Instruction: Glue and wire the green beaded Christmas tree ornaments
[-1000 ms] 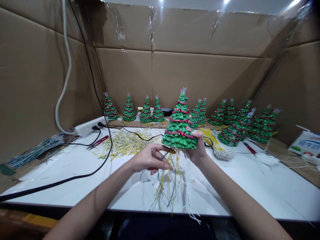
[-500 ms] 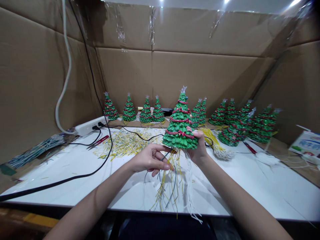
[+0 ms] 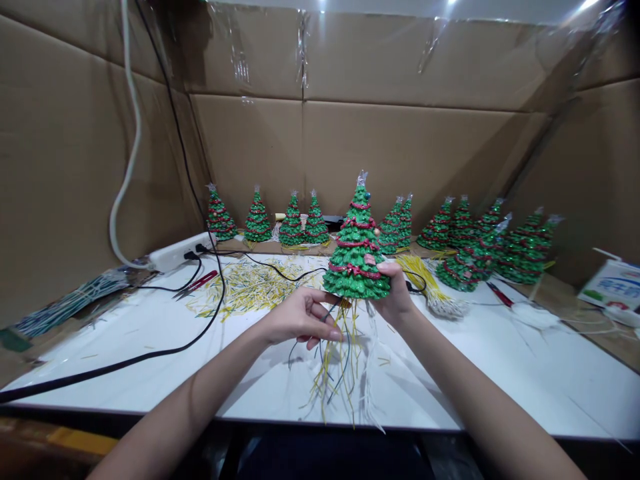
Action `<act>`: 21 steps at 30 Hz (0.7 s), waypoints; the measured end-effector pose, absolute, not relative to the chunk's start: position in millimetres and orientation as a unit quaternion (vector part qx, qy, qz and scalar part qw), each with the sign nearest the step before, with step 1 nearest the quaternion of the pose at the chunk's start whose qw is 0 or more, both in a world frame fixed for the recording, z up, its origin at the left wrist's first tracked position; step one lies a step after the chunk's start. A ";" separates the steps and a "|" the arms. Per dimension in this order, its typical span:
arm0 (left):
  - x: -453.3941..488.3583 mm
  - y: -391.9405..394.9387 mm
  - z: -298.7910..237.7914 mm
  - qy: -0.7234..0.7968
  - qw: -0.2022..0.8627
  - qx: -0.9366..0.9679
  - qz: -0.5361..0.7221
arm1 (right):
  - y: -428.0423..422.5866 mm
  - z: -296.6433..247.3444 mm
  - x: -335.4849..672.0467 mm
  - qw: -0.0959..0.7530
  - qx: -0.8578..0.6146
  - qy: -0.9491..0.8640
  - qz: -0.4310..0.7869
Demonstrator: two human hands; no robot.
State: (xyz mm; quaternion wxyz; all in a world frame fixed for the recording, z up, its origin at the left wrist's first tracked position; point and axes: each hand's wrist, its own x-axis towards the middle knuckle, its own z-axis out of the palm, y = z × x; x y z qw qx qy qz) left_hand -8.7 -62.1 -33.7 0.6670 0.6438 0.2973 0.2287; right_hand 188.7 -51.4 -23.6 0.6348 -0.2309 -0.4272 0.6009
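1. Shifted slightly left since earlier: tree (image 3: 356,250), held upright above the near-centre table (image 3: 500,373).
2. Left hand (image 3: 300,320): fingers closed on wires (image 3: 343,363) hanging beneath the tree.
3. Right hand (image 3: 397,297): clamped on the tree's base.
4. Risk: a hard tug could tangle or snap the wires.

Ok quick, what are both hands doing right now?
Left hand: closed, pinching the wires hanging under the tree.
Right hand: closed, holding the tree by its base.

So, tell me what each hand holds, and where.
The right hand holds the green glittery Christmas tree figurine by its lowest tier; left hand pinches the thin wires hanging from its base.
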 end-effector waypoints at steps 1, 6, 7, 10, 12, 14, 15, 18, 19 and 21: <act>-8.5 -62.6 -33.0 0.300 0.666 0.644 0.227 | -51.7 -22.9 188.4 0.633 -0.231 -0.431 0.600; -8.6 -63.3 -31.7 0.314 0.656 0.648 0.226 | -52.8 -21.2 187.6 0.630 -0.239 -0.440 0.593; -8.8 -63.1 -31.9 0.313 0.655 0.650 0.227 | -52.9 -21.2 187.6 0.631 -0.241 -0.438 0.593; -9.6 -62.2 -32.2 0.307 0.658 0.649 0.227 | -52.9 -21.4 187.7 0.639 -0.237 -0.425 0.596; -9.8 -61.6 -32.0 0.304 0.659 0.649 0.228 | -52.7 -21.5 188.2 0.644 -0.233 -0.417 0.598; -9.6 -61.2 -31.7 0.305 0.652 0.655 0.230 | -52.6 -20.9 188.7 0.647 -0.231 -0.410 0.600; -9.4 -61.0 -31.7 0.305 0.647 0.659 0.231 | -52.8 -20.3 189.0 0.648 -0.232 -0.407 0.601; -8.5 -60.6 -32.4 0.308 0.633 0.671 0.233 | -54.1 -17.8 189.5 0.642 -0.243 -0.394 0.611; -8.3 -60.6 -32.7 0.310 0.631 0.672 0.235 | -54.7 -16.9 189.6 0.639 -0.248 -0.389 0.616; -8.0 -61.0 -33.2 0.315 0.628 0.670 0.240 | -55.8 -15.5 189.7 0.632 -0.256 -0.378 0.626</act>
